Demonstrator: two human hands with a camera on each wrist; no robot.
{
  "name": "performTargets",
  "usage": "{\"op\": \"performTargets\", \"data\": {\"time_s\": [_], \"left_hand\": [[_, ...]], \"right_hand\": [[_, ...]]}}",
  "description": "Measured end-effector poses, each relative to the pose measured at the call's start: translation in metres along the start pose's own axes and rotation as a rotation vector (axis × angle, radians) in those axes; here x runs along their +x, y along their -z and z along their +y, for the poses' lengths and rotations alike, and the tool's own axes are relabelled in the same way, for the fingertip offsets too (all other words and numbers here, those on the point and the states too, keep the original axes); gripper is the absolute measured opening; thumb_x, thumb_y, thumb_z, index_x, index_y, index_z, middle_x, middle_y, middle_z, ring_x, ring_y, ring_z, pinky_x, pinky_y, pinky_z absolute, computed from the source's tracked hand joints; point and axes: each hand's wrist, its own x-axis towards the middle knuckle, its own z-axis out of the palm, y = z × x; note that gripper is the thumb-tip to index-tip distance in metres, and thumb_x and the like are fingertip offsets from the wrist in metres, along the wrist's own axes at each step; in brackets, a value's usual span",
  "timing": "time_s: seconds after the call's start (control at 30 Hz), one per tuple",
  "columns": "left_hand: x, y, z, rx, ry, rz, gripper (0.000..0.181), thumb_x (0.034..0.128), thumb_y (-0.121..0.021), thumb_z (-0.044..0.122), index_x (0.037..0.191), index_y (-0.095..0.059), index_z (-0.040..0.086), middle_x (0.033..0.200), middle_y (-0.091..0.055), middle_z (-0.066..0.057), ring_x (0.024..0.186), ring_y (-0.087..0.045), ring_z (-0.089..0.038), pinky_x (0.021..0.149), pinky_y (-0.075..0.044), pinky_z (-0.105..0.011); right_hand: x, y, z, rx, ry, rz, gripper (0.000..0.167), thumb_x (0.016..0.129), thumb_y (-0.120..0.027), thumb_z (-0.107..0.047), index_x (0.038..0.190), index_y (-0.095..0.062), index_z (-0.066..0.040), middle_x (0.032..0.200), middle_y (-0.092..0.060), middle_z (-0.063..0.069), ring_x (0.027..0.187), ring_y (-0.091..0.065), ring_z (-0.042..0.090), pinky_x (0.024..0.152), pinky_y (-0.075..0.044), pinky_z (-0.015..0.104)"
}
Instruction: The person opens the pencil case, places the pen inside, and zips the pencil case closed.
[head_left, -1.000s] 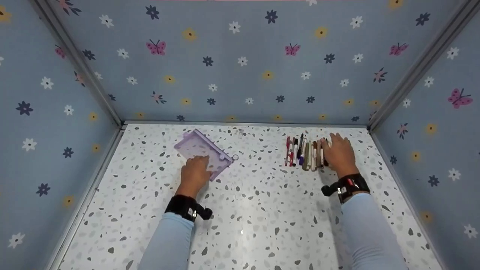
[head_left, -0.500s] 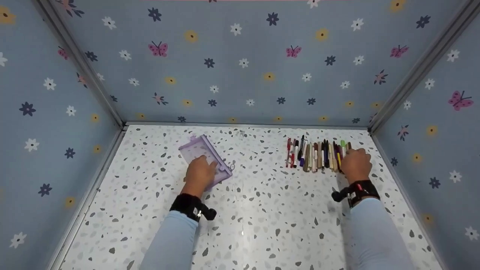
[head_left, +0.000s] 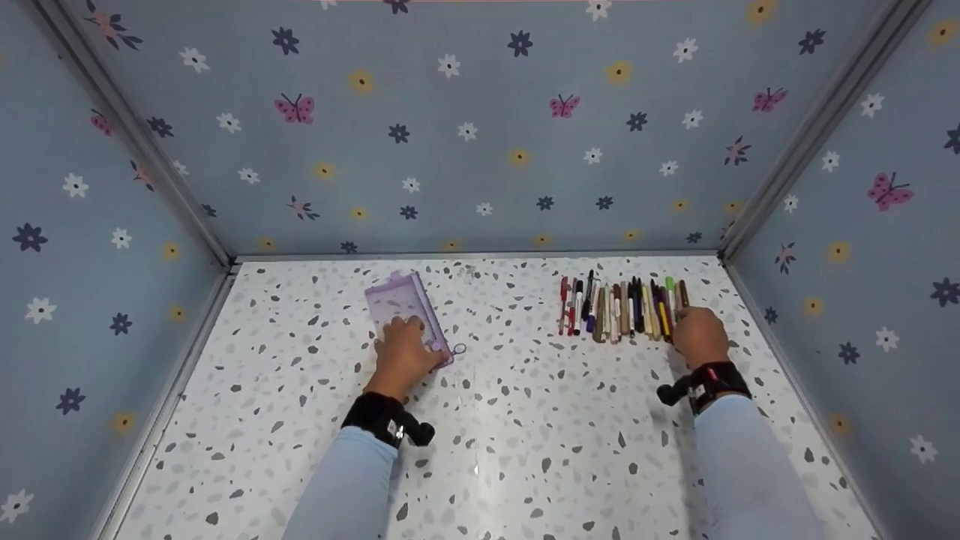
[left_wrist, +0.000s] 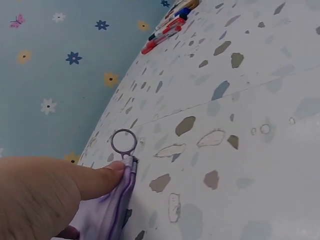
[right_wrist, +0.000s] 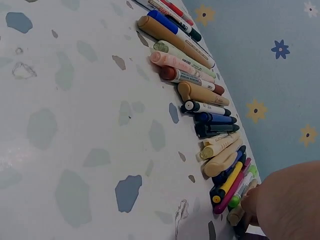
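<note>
A translucent purple zip pencil pouch (head_left: 396,296) lies slanted on the left of the table. My left hand (head_left: 405,356) holds it from above, with the thumb on the zip edge near the metal ring (left_wrist: 124,142). On the right, several pens and markers (head_left: 616,311) lie side by side in a row. My right hand (head_left: 702,337) is at the row's right end with its fingers curled, gripping a brown-ended pen (head_left: 683,292). In the right wrist view, the fingertips (right_wrist: 251,201) are at the last pens beside a green-capped marker (right_wrist: 235,200); the hand hides part of them.
The speckled white table (head_left: 510,420) spans the space between the pouch and the pens. Patterned blue panels (head_left: 480,165) with metal frames rise at its back, left and right. Both wrists wear black camera straps.
My left hand has turned the pouch to a steeper slant, the thumb now at its ringed corner. My right hand has moved from over the pens to the row's right end.
</note>
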Motion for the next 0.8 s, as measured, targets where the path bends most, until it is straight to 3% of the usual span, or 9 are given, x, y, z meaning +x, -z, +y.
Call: {"op": "performTargets", "data": {"time_s": [0.1, 0.2, 0.3, 0.37, 0.47, 0.57, 0.7, 0.8], "left_hand": [[0.0, 0.003, -0.001, 0.012, -0.007, -0.039, 0.079, 0.0917, -0.092, 0.051, 0.148, -0.065, 0.002, 0.16, -0.053, -0.032, 0.156, -0.046, -0.053, 0.132, -0.015, -0.084], [0.001, 0.003, 0.002, 0.058, 0.036, -0.05, 0.077, 0.097, -0.081, 0.064, 0.141, -0.071, 0.002, 0.163, -0.054, -0.031, 0.157, -0.046, -0.053, 0.132, -0.009, -0.086], [0.005, -0.001, 0.008, 0.087, 0.097, -0.025, 0.085, 0.0988, -0.072, 0.074, 0.141, -0.072, 0.0, 0.159, -0.06, -0.029, 0.155, -0.051, -0.053, 0.13, -0.009, -0.088], [0.007, -0.004, 0.011, 0.092, 0.129, 0.003, 0.092, 0.0965, -0.073, 0.078, 0.143, -0.07, -0.001, 0.155, -0.065, -0.028, 0.152, -0.055, -0.054, 0.13, -0.011, -0.089], [0.009, -0.01, 0.014, 0.105, 0.146, 0.019, 0.095, 0.0912, -0.08, 0.078, 0.143, -0.069, -0.001, 0.146, -0.068, -0.026, 0.142, -0.062, -0.052, 0.127, -0.031, -0.083], [0.008, -0.014, 0.017, 0.138, 0.145, 0.012, 0.091, 0.09, -0.085, 0.073, 0.14, -0.069, -0.001, 0.143, -0.064, -0.026, 0.135, -0.062, -0.048, 0.115, -0.049, -0.073], [0.006, -0.014, 0.02, 0.163, 0.144, 0.002, 0.066, 0.0984, -0.081, 0.057, 0.132, -0.073, 0.001, 0.145, -0.059, -0.027, 0.134, -0.059, -0.048, 0.11, -0.053, -0.069], [0.006, -0.014, 0.02, 0.144, 0.119, 0.015, 0.043, 0.1046, -0.072, 0.046, 0.115, -0.077, 0.005, 0.141, -0.061, -0.025, 0.131, -0.06, -0.046, 0.109, -0.053, -0.07]], "right_hand": [[0.002, 0.001, 0.0, -0.015, -0.007, 0.007, 0.041, 0.11, -0.053, -0.002, 0.145, -0.072, 0.006, 0.141, -0.074, 0.033, 0.12, -0.075, 0.051, 0.095, -0.063, 0.061], [0.002, 0.003, 0.001, -0.023, -0.015, 0.02, 0.037, 0.108, -0.054, -0.002, 0.137, -0.074, 0.009, 0.13, -0.077, 0.034, 0.109, -0.077, 0.049, 0.085, -0.064, 0.059], [0.0, 0.006, 0.002, -0.012, -0.031, 0.019, 0.033, 0.11, -0.054, -0.005, 0.126, -0.076, 0.013, 0.116, -0.079, 0.034, 0.093, -0.076, 0.044, 0.072, -0.061, 0.051], [-0.005, 0.01, -0.001, 0.014, -0.042, 0.005, 0.033, 0.111, -0.053, -0.006, 0.123, -0.076, 0.014, 0.113, -0.079, 0.034, 0.089, -0.075, 0.043, 0.068, -0.059, 0.048], [-0.016, 0.017, -0.01, 0.05, -0.045, 0.001, 0.033, 0.11, -0.054, -0.005, 0.124, -0.074, 0.017, 0.116, -0.077, 0.037, 0.094, -0.075, 0.047, 0.072, -0.061, 0.048], [-0.028, 0.025, -0.019, 0.106, -0.044, 0.008, 0.035, 0.109, -0.053, -0.003, 0.13, -0.071, 0.017, 0.123, -0.075, 0.039, 0.105, -0.074, 0.052, 0.079, -0.062, 0.051], [-0.033, 0.027, -0.02, 0.159, -0.046, 0.007, 0.043, 0.11, -0.052, -0.006, 0.145, -0.064, 0.015, 0.135, -0.071, 0.04, 0.116, -0.073, 0.055, 0.089, -0.062, 0.057], [-0.024, 0.022, -0.011, 0.165, -0.065, -0.005, 0.049, 0.11, -0.051, -0.009, 0.153, -0.059, 0.013, 0.141, -0.07, 0.039, 0.12, -0.073, 0.054, 0.096, -0.062, 0.06]]}}
